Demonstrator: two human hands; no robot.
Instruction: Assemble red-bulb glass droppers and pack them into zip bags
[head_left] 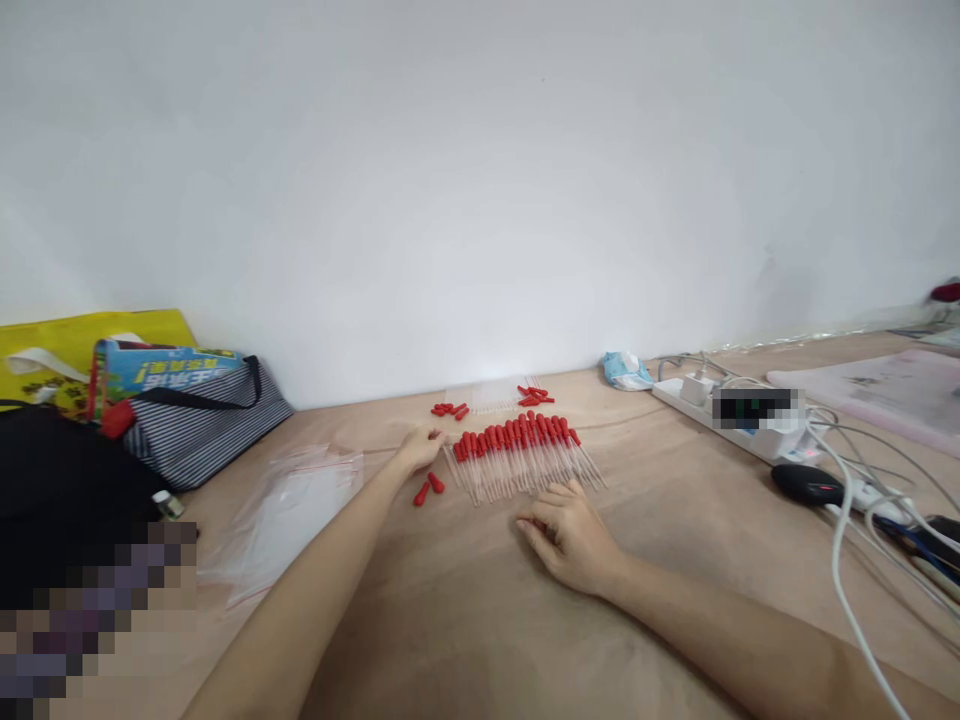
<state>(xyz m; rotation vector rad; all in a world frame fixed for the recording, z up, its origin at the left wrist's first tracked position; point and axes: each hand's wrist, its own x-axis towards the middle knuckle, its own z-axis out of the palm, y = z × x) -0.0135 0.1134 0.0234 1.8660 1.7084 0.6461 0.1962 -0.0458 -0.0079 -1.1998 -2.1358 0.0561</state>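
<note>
A close row of droppers [517, 455], each a clear tube with a red rubber bulb, lies on the wooden table with bulbs toward the wall. At the row's left end is my left hand [421, 450], thumb and fingers drawn together in a pinch; whatever is between them is too small to make out. My right hand [570, 535] rests on the table just below the tube tips, fingers loosely curled in, no object showing in them. Two loose red bulbs [429, 488] lie below my left hand. Behind the row are more red bulbs [534, 395] and loose clear tubes [491, 400].
Clear zip bags [300, 510] lie left of my left forearm. Beyond them are a striped bag [206, 420], a yellow bag [150, 330] and a small bottle [167, 504]. To the right are a blue-white crumpled packet [626, 371], a power strip [675, 395] and trailing cables [844, 560].
</note>
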